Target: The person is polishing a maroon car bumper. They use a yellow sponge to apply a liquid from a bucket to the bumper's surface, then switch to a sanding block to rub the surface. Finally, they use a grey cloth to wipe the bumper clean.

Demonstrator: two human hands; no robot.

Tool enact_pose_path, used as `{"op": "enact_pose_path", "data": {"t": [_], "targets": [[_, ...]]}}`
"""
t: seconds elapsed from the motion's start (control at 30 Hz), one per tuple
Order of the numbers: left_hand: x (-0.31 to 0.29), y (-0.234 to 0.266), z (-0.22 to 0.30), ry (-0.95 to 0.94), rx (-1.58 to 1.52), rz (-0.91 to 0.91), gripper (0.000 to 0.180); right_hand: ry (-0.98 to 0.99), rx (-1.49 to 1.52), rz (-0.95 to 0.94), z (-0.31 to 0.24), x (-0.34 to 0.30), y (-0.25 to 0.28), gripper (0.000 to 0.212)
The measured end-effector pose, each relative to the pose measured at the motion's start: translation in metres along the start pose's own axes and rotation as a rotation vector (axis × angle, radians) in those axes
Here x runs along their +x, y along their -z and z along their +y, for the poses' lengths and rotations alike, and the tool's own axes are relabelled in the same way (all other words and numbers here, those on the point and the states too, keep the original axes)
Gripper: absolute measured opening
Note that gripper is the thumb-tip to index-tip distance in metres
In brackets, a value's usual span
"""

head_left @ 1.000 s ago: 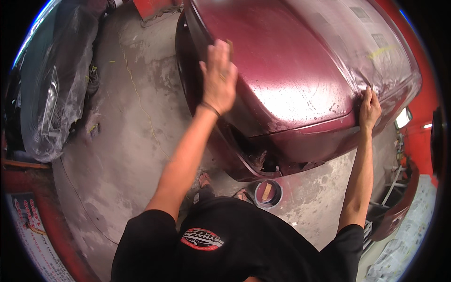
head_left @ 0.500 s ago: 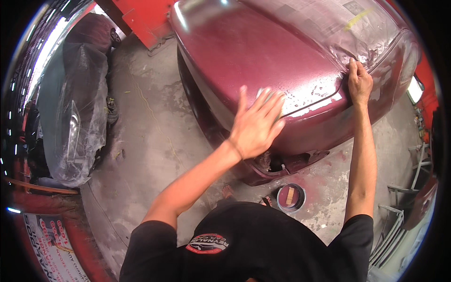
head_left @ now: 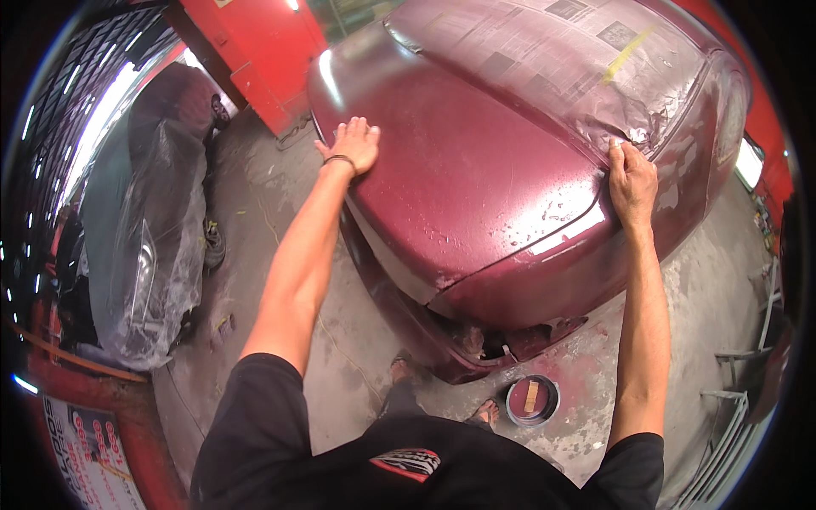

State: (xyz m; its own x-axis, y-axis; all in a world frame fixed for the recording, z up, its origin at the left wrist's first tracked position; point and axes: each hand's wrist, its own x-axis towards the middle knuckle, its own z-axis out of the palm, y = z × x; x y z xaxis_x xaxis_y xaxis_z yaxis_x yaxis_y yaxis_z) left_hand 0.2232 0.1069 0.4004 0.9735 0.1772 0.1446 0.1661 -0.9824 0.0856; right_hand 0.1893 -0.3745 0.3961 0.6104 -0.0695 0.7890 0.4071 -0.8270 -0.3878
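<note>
A dark red car hood, shiny and wet with drops near its right front corner, lies in front of me. My left hand rests flat on the hood's far left edge, fingers stretched out and close together. Whatever may lie under that palm is hidden. At the hood's right rear corner, beside the covered windshield, my right hand is closed with its fingertips bunched. I cannot make out what it holds, if anything. Newspaper and clear film form the windshield covering.
On the floor by my feet stands a round bucket of reddish liquid with a tan block in it. A film-covered car is at the left. Metal frames lean at the right. An empty headlight opening gapes at the front.
My left hand has slid from the hood's front right corner to its far left edge. My right hand stays closed by the windshield corner. The view has tilted up slightly.
</note>
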Motion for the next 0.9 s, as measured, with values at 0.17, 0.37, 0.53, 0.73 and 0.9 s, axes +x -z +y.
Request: {"op": "enact_pose_path", "data": {"t": [0.17, 0.37, 0.53, 0.73, 0.9], "targets": [[-0.058, -0.018, 0.124, -0.757, -0.048, 0.097, 0.053, -0.009, -0.1, -0.009, 0.012, -0.005, 0.008, 0.032], [0.067, -0.01, 0.06, -0.803, -0.075, -0.09, 0.056, -0.111, -0.213, -0.125, 0.022, -0.018, 0.019, 0.027], [0.286, -0.037, -0.018, -0.215, -0.116, -0.12, 0.064, -0.224, -0.023, -0.058, 0.03, -0.013, 0.014, 0.03], [0.139, -0.016, 0.113, -0.829, 0.018, 0.014, 0.053, -0.226, -0.2, -0.084, 0.04, -0.018, 0.02, 0.031], [-0.041, -0.033, 0.144, -1.48, -0.281, -0.135, 0.064, -0.084, -0.335, -0.066, 0.046, -0.017, 0.014, 0.025]]}}
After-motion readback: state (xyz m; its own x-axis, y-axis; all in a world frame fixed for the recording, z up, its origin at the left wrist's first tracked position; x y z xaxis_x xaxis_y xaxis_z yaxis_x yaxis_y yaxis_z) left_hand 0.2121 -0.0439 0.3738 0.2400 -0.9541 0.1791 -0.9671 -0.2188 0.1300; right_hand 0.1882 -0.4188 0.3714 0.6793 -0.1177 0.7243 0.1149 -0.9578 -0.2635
